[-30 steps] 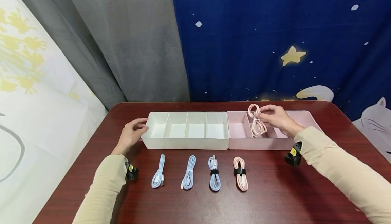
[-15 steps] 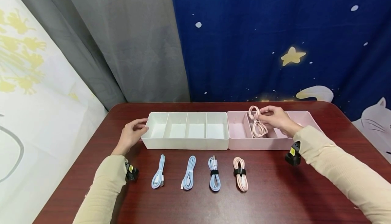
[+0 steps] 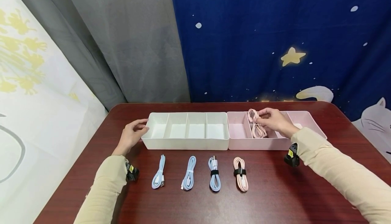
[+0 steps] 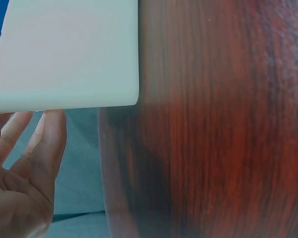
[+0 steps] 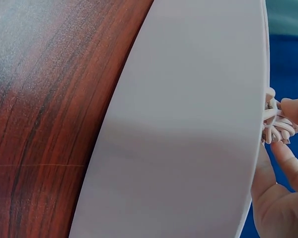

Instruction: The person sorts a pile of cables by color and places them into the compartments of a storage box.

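Right hand (image 3: 276, 121) pinches coiled pink cable (image 3: 259, 130), thumb and fingertips nearly together on it; coil hangs upright, partly inside second compartment from left of pink divided organizer (image 3: 256, 145). Left hand (image 3: 130, 135) loosely parted, holding nothing, fingertips touching left end of white four-compartment organizer (image 3: 186, 144), which sits against pink one. In front on wood-grain table (image 3: 275, 200): three coiled light-blue cables (image 3: 189, 174), then black-strapped pink cable (image 3: 242, 181)
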The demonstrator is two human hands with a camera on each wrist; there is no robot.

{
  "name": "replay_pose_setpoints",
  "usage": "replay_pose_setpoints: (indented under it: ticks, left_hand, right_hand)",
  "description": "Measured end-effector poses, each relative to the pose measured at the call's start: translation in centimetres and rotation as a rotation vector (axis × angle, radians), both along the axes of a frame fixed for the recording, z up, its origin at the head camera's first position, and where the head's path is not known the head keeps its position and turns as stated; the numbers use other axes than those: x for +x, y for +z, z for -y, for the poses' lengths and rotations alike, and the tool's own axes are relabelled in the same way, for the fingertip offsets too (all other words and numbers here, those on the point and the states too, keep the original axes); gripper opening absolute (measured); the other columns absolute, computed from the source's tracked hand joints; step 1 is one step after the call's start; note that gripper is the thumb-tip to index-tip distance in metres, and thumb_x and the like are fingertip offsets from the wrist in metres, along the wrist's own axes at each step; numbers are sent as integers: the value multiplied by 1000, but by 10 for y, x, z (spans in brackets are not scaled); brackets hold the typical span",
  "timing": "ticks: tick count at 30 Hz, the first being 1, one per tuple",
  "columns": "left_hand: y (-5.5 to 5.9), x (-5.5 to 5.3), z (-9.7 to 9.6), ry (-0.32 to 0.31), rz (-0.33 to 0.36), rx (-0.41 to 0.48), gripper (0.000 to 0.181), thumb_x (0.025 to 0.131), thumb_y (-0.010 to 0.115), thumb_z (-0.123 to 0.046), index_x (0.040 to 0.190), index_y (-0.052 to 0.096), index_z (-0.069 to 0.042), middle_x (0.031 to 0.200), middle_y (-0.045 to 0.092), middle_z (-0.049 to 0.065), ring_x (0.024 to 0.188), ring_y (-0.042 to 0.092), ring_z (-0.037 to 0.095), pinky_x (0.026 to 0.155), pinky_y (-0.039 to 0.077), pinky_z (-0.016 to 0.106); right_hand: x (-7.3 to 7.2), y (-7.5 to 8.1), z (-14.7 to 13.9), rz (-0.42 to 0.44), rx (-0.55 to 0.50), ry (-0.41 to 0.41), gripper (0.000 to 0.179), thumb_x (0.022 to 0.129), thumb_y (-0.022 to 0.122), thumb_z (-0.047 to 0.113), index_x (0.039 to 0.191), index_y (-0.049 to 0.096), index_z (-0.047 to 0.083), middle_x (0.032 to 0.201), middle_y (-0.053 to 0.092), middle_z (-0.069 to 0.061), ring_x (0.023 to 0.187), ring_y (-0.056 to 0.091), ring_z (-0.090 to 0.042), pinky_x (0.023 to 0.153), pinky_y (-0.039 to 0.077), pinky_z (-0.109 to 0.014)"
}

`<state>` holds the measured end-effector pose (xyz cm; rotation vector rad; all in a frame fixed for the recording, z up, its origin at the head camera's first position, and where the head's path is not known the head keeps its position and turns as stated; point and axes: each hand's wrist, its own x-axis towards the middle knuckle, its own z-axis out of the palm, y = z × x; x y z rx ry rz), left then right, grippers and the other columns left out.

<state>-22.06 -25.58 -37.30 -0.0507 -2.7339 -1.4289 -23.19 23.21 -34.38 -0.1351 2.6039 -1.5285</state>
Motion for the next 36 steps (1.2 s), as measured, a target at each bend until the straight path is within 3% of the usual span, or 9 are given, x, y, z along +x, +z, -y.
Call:
replay_pose_setpoints:
  ticks: [10,24,31,36]
  left_hand:
    - [0,0,0,-6,0,-2,40,88,55,-21,126,49,-8,105,54,18,82,55,22,65,51,38]
    - [0,1,1,-5,8,-2,40,88,55,-23,126,49,-9,105,54,17,84,54,24,65,51,38]
    - [0,1,0,-2,10,7,40,88,55,-22,126,49,-10,106,54,17,85,54,25,65,51,38]
    - [-1,1,1,-3,5,5,41,88,55,-22,127,49,-9,107,54,18,85,55,25,65,51,38]
  right_hand:
    - [2,-2,3,-13,33,2,39,81,61,7,107,44,-15,99,54,-29,69,56,-11,60,51,-29]
    - [1,-4,10,-46,169,4,36,79,63,11,102,47,-10,96,55,-26,71,56,-16,58,51,-31]
    - [2,-5,11,-92,233,6,34,78,65,14,99,49,-8,94,56,-25,81,55,-27,56,48,-25]
    - [2,-5,12,-89,281,16,35,78,65,15,101,50,-7,99,55,-25,91,53,-32,66,48,-29]
